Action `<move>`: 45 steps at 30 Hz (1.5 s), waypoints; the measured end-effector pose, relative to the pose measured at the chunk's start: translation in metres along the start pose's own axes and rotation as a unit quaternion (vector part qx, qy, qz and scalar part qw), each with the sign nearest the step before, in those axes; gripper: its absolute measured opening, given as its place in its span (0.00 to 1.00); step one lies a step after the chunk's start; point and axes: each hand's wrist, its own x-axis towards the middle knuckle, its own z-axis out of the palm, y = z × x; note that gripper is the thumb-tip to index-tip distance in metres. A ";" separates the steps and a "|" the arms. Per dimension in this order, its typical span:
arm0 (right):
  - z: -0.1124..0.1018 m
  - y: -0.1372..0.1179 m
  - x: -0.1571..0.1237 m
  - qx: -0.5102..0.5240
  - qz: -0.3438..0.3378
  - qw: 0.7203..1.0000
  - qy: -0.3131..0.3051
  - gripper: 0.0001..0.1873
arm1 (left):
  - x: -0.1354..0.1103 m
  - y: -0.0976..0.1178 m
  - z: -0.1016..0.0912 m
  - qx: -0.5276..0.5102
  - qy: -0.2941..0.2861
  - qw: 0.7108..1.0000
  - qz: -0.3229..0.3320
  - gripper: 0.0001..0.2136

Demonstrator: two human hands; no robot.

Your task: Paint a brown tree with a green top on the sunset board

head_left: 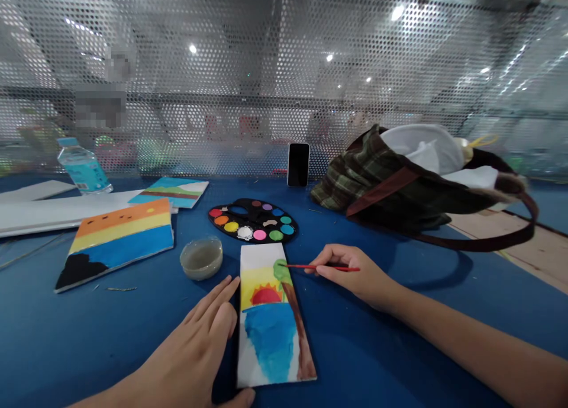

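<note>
Red paintbrush (319,267) in right hand (350,276) touches painted treetop (280,270)

Matt paper card (270,343), glossy brush handle (331,267), glossy plastic palette (252,230), woven cloth bag (368,183)

**Palette (252,220) lying between card (275,319) and phone (298,164)**

The palette is resting on the table (124,331), with a water cup (201,258) sitting left of the card, the phone standing at the far edge, and a tote bag (390,183) slumping to the palette's right.

A perforated metal screen (284,58) stands behind the blue-covered table (89,337), with small round ceiling lights (192,49) showing through it.
</note>
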 end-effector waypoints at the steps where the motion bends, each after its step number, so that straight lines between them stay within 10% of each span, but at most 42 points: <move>1: 0.000 0.000 0.000 0.002 0.000 1.000 -0.002 0.05 | 0.000 0.000 0.000 0.003 -0.001 1.000 0.003 0.30; 45: -0.005 0.009 -0.004 0.065 -0.080 0.994 -0.026 0.04 | -0.001 -0.001 0.009 0.025 0.067 0.997 0.025 0.26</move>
